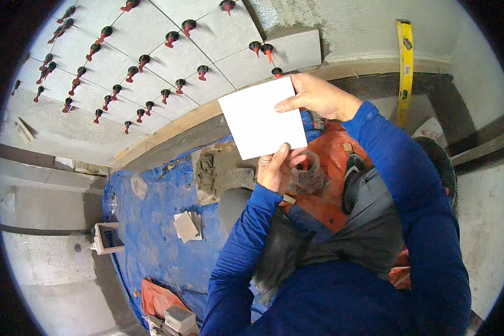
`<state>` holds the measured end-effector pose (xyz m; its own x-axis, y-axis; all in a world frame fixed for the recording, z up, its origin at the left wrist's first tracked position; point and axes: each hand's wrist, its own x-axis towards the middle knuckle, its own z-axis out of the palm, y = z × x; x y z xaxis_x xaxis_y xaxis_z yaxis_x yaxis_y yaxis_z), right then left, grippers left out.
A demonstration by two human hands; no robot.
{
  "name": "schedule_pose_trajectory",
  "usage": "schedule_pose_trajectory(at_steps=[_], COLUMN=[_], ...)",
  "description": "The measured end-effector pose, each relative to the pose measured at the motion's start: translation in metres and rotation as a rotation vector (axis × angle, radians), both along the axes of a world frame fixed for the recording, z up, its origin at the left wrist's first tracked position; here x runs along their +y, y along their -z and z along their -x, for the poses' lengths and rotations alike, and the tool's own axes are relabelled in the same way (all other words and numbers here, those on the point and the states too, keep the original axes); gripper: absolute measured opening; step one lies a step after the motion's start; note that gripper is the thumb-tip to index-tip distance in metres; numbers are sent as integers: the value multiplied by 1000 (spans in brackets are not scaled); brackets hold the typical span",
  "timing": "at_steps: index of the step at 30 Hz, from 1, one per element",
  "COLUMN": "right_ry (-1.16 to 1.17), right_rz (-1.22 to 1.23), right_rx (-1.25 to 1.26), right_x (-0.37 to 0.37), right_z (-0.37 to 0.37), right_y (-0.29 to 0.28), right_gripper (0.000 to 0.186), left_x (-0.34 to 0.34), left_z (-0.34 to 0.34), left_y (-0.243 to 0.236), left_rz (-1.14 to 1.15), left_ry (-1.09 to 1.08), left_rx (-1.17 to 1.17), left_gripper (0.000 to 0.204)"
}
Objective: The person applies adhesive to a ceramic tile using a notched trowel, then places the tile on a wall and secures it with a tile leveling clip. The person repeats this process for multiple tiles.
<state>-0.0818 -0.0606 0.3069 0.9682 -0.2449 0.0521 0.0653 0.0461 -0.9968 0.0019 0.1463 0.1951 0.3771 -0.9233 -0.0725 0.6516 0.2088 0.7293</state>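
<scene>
I hold a white square tile (256,124) up in front of me, slightly tilted. My right hand (316,98) grips its upper right corner, with the thumb on the face and the fingers behind. My left hand (275,168) pinches the lower edge, thumb in front. Beyond the tile, the wall carries grey tiles (229,33) studded with several red-and-black levelling clips (202,71). Below my hands a clear container (303,176) with red pieces sits on orange sheeting (333,201), beside a board (204,187) bearing grey mortar.
A yellow spirit level (406,73) leans on the right wall. Blue sheeting (145,218) covers the floor, holding a small tile stack (187,225), a white open box (102,239) at left and plastic tubs (179,318) below. A dark bucket (442,154) is at right, near my legs.
</scene>
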Motion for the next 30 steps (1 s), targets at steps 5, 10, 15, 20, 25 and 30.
schedule_pose_trajectory(at_steps=[5, 10, 15, 20, 25, 30], right_ry=[131, 80, -76, 213, 531, 162], right_rz=[236, 747, 985, 999, 829, 510], right_rx=[-23, 97, 234, 220, 77, 263], right_x=[-16, -40, -28, -28, -57, -61], right_z=[-6, 34, 32, 30, 47, 50], right_y=[-12, -39, -28, -15, -22, -10], right_gripper=[35, 38, 39, 45, 47, 41], left_x=[6, 1, -16, -22, -27, -30], left_z=[-2, -25, -5, 10, 1, -4], left_y=[7, -1, -2, 6, 17, 20], left_rz=[-262, -231, -87, -120, -54, -71], left_ry=[172, -184, 84, 62, -20, -91], left_rx=[-63, -231, -373, -211, 36, 26], left_gripper=[60, 60, 41, 17, 20, 39])
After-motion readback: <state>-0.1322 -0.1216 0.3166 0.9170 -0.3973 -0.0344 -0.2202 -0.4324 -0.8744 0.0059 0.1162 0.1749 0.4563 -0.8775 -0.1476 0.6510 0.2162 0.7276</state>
